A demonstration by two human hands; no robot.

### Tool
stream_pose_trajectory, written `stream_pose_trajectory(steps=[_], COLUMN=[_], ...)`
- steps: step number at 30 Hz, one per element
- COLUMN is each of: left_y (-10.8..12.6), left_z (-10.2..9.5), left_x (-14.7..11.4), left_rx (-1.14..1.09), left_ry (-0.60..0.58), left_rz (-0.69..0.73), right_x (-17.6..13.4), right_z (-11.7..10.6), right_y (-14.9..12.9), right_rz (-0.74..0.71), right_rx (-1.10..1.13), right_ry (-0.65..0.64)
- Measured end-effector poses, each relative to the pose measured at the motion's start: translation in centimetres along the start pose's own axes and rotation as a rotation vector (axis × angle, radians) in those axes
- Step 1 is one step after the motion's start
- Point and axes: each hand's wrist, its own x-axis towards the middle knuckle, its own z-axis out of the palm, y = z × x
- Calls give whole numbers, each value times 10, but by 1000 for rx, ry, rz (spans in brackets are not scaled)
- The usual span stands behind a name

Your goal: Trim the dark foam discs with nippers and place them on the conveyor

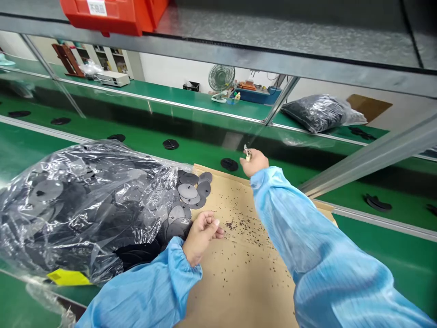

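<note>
My left hand (202,236) is over the cardboard, just right of the heap of flat black discs (189,191). Its fingers are curled together with the thumb, and nothing shows in them. Those discs spill from a large clear plastic bag (85,209) full of more discs. Stretched out over the far edge of the cardboard, my right hand (256,162) is closed around a small cream-and-metal tool (247,155); its exact kind is too small to make out. Close to that hand, one black disc (229,164) lies on the green belt.
Small black bits (244,225) are scattered over the cardboard sheet (239,282). Several discs lie spaced along the green belt (201,155). A slanted metal post (368,155) stands to the right. Overhead runs a shelf (273,54) with a red bin (112,16).
</note>
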Motion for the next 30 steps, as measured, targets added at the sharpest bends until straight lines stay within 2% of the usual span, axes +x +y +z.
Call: stream_pose_trajectory(steps=[3, 7, 11, 15, 20, 23, 26, 30], left_y=[-1, -2, -1, 0, 0, 1, 4, 8], left_z=[0, 1, 1, 1, 0, 0, -2, -6], left_x=[1, 2, 2, 1, 1, 1, 1, -1], left_rx=[-8, -15, -20, -4, -27, -88, -204, -279], left_ry=[-12, -30, -35, -46, -60, -61, -99, -320], left_rz=[-15, -42, -57, -69, -75, -102, -191, -441], right_x=[8, 14, 20, 20, -1, -38, -97, -183], right_z=[11, 26, 38, 34, 9, -10, -28, -46], right_y=[38, 81, 99, 103, 85, 56, 21, -17], right_rz=[165, 331, 385, 378, 310, 151, -84, -254], right_rx=[-189, -231, -203, -139, -31, 231, 514, 680], right_ry=[-129, -170, -179, -96, 68, 122, 43, -142])
